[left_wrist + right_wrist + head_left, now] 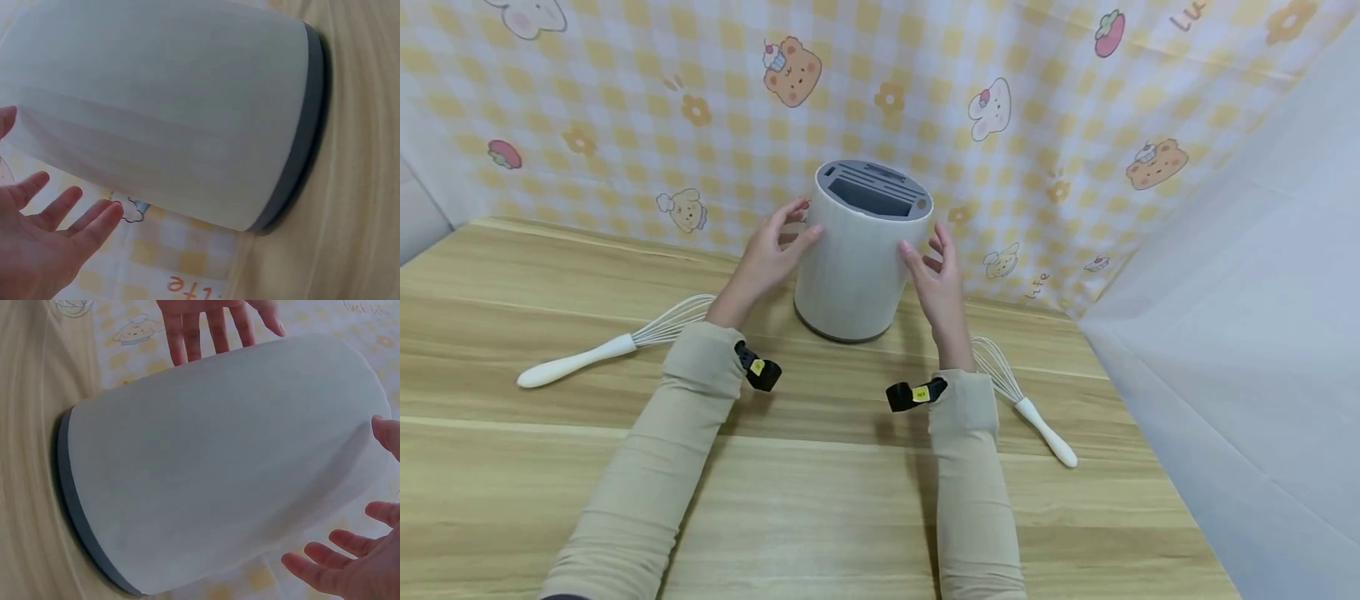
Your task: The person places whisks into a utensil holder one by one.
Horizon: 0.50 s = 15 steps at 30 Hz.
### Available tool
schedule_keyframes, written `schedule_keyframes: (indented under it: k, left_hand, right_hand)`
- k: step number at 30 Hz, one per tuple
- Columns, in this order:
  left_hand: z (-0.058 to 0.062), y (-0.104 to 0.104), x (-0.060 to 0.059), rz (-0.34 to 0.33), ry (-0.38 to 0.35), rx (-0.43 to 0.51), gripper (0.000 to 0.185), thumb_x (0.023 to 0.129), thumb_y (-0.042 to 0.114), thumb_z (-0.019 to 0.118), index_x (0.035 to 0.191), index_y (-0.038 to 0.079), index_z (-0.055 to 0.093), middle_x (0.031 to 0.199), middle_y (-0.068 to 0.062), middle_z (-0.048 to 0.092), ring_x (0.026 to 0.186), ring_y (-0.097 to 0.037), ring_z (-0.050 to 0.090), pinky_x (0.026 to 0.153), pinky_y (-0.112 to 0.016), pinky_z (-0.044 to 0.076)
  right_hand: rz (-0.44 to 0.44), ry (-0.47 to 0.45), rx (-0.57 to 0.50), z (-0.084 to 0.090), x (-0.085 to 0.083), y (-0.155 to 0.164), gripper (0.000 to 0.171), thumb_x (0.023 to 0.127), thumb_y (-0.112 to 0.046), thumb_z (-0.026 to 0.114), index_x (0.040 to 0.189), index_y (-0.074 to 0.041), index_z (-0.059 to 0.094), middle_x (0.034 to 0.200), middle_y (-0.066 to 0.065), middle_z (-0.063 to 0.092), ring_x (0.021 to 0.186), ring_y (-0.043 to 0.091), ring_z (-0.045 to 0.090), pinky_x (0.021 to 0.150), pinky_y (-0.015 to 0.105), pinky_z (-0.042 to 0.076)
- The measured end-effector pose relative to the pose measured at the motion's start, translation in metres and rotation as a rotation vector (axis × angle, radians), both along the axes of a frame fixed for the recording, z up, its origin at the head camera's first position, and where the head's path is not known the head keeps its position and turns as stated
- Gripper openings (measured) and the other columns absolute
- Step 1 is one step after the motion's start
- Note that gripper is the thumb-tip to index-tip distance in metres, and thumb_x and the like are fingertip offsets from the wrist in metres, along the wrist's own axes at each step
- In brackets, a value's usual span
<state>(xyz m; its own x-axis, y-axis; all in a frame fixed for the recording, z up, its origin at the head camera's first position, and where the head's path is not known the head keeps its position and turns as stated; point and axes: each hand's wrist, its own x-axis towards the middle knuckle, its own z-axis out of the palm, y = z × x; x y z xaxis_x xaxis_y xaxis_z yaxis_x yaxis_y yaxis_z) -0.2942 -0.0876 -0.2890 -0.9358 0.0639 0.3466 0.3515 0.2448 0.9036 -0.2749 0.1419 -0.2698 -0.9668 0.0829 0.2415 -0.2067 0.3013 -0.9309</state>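
Note:
A white oval knife block with a grey slotted top and a dark base rim stands upright at the back of the table. My left hand is at its left side, thumb near the upper wall and fingers spread. On the other side, my right hand has its thumb tip right at the wall, the other fingers loosely bent beside it. The right wrist view shows the left hand and the right hand on opposite sides of the block, neither curled round it.
One white-handled whisk lies left of the left forearm, its wires partly behind the wrist. Another whisk lies right of the right forearm. Behind the wooden table hangs a yellow checked curtain; a white sheet borders the right.

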Motion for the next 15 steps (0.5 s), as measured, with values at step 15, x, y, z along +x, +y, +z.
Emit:
schedule_keyframes:
  k: [15]
  left_hand:
    - [-0.011, -0.005, -0.004, -0.042, -0.095, 0.109, 0.055, 0.093, 0.04, 0.052, 0.141, 0.015, 0.04, 0.14, -0.014, 0.043, 0.125, -0.029, 0.045, 0.1, -0.044, 0.044]
  right_hand:
    - [0.079, -0.022, -0.106, -0.012, -0.007, 0.002, 0.061, 0.088, -0.037, 0.061, 0.141, -0.019, 0.036, 0.139, 0.009, 0.038, 0.119, 0.027, 0.044, 0.099, 0.043, 0.045]
